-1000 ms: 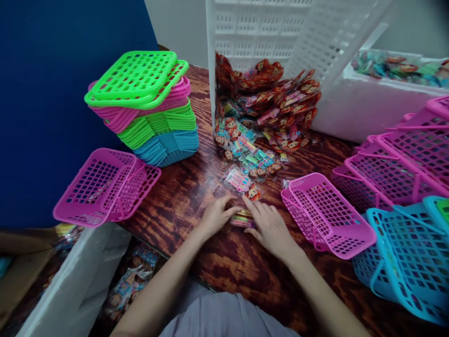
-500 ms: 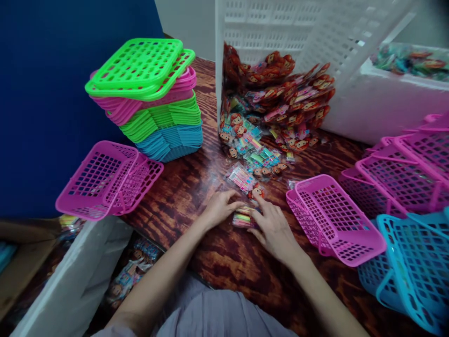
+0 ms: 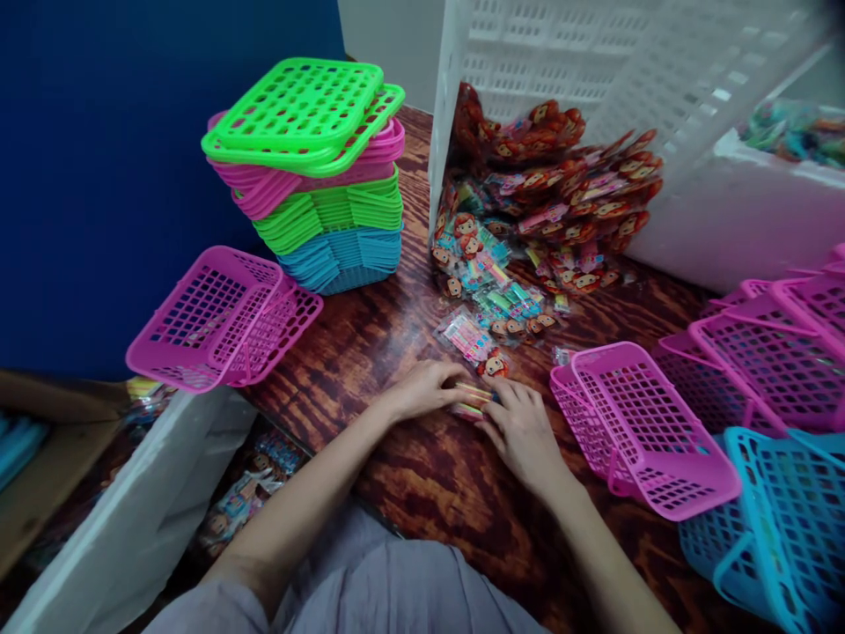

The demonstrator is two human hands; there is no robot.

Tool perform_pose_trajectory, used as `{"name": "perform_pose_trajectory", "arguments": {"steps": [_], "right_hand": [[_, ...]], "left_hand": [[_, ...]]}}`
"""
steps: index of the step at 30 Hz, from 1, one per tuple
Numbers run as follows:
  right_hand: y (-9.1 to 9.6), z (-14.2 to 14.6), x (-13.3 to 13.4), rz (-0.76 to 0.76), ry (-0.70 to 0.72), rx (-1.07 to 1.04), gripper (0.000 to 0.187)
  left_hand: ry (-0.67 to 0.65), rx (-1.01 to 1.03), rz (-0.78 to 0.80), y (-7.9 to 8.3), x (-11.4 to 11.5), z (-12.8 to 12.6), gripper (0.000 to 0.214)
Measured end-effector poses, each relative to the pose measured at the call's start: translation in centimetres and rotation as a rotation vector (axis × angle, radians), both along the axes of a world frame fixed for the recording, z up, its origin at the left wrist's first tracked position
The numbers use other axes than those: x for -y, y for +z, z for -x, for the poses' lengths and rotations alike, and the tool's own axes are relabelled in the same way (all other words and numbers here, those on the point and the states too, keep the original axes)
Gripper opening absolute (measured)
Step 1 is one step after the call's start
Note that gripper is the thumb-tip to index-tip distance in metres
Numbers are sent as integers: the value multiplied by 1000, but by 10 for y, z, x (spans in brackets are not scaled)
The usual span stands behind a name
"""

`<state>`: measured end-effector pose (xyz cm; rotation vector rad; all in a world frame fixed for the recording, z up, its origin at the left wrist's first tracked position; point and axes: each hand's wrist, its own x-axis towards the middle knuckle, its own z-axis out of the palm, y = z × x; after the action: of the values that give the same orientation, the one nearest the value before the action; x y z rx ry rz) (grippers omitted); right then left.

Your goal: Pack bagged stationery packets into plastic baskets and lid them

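A small stack of clear packets with pastel-coloured sticks (image 3: 473, 399) lies on the dark wood-grain table (image 3: 422, 493), between my hands. My left hand (image 3: 428, 389) closes on its left end with thumb and fingers. At the other end my right hand (image 3: 526, 429) grips it, fingers bent over the far edge and thumb on the near side. The fingers partly hide the stack. Just beyond them lie a packet of pinkish sticks (image 3: 464, 335) and a red-haired character head (image 3: 494, 362) in clear wrap.
Behind, a white perforated crate (image 3: 528, 84) on its side spills a heap of wrapped character packets (image 3: 561, 189). Nested baskets (image 3: 334, 233) stand at the back left, a pink basket (image 3: 204, 326) before them. Pink (image 3: 650, 431) and blue baskets (image 3: 785, 519) line the right.
My fingers have closed in on both ends of the packet stack, covering more of it. The whole view has shifted slightly, so the surroundings appear further right.
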<state>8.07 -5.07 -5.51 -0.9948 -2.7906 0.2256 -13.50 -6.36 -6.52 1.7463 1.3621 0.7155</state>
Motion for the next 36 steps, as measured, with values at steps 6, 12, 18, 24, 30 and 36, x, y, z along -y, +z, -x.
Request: {"name": "perform_pose_trajectory", "arguments": {"steps": [6, 12, 18, 24, 30, 36], "right_hand": [[16, -4, 9, 53, -34, -183, 13], [20, -19, 17, 875, -499, -962, 27], [6, -6, 18, 1350, -651, -1487, 27], [6, 7, 26, 1578, -510, -1571, 25], [1, -4, 27, 1529, -501, -1441, 30], [4, -31, 25, 751, -420, -793, 32]], "left_hand": [[-52, 0, 41, -3, -12, 7, 13], [15, 143, 84, -24, -13, 15, 19], [85, 234, 84, -38, -6, 13, 24], [119, 274, 86, -43, -4, 11, 31], [91, 275, 110, -42, -7, 12, 28], [-42, 212, 185, -26, -10, 20, 20]]}}
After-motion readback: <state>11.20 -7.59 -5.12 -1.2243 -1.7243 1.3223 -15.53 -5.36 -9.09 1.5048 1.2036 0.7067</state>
